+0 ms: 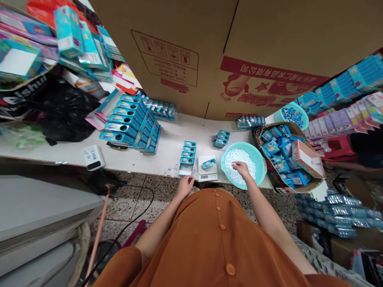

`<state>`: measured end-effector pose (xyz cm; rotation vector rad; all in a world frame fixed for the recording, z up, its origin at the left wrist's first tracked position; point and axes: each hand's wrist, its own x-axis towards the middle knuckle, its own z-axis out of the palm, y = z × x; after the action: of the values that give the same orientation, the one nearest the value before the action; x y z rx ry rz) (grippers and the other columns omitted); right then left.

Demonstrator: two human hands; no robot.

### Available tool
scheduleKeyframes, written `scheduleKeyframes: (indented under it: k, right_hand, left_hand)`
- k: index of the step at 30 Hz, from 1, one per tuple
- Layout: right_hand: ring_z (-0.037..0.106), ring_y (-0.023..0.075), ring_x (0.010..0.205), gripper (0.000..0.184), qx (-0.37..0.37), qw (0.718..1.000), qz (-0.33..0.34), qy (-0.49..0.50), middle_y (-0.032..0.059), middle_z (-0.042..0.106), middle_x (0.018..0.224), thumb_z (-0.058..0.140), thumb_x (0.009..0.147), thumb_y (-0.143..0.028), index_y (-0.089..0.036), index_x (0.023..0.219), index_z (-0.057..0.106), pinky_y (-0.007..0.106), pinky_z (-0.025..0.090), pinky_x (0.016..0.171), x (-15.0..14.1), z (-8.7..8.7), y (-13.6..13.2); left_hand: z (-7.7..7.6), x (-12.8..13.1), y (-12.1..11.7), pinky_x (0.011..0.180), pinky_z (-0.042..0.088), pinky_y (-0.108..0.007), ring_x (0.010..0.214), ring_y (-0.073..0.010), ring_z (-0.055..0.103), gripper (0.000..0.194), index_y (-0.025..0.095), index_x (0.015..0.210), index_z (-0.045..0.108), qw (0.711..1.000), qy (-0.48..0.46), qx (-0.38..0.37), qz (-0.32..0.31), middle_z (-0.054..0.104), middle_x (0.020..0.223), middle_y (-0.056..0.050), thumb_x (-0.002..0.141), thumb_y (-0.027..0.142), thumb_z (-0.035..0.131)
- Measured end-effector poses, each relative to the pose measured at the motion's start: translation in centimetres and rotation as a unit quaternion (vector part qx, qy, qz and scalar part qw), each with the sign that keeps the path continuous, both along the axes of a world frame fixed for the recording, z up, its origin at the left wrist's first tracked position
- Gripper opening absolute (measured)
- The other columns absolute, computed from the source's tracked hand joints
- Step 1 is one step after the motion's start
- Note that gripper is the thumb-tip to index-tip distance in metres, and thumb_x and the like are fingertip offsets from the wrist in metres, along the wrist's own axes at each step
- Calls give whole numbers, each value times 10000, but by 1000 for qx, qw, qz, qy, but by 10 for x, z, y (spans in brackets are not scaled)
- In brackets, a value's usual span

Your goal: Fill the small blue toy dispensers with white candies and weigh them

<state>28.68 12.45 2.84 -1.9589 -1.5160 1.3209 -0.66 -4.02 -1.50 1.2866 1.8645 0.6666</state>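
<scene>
So, right hand (241, 169) outstretched over white pellets (239, 154).

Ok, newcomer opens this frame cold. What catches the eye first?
Probably the big brown cardboard box filling the upper middle of the view, with red print on its side. Next, the turquoise basin of small white pieces at the table's front edge, the right hand reaching into it. Just left of that, a white scale bears one small blue box.
</scene>
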Motion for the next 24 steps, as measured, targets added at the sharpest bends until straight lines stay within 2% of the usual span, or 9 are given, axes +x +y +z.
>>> scheduleKeyframes:
  k: [6, 11, 18, 24]
  right_hand:
    - [629, 160, 709, 220, 39, 989, 137, -44, 31, 719, 786, 573, 673, -217, -172, 832, 718, 273, 490, 732, -57, 1, 1]
    - [632, 156, 772, 215, 62, 977, 188, -75, 29, 725, 871, 593, 702, -191, -184, 871, 725, 238, 470, 764, -92, 8, 7]
    - [640, 176, 861, 213, 66, 955, 257, -130, 44, 721, 945, 591, 742, -170, -192, 906, 724, 246, 456, 824, -105, 18, 9]
    - [640, 197, 917, 246, 57, 949, 272, -147, 74, 707, 1007, 601, 757, -190, -169, 976, 712, 258, 454, 855, -107, 19, 9]
  left_hand:
    - [3, 6, 3, 780, 463, -316, 807, -192, 605, 201, 180, 796, 622, 1000, -13, 8, -12, 667, 838, -64, 812, 298, 460]
    - [4, 7, -2, 794, 465, -323, 808, -191, 604, 210, 174, 803, 626, 1000, -9, 8, -1, 668, 843, -67, 812, 310, 466]
    - [0, 1, -12, 802, 470, -320, 810, -186, 609, 198, 172, 816, 634, 1000, -6, 5, 27, 672, 853, -69, 809, 298, 481]
    - [-1, 0, -13, 791, 470, -313, 808, -184, 607, 192, 171, 822, 635, 999, -5, 3, 32, 670, 852, -67, 812, 287, 482]
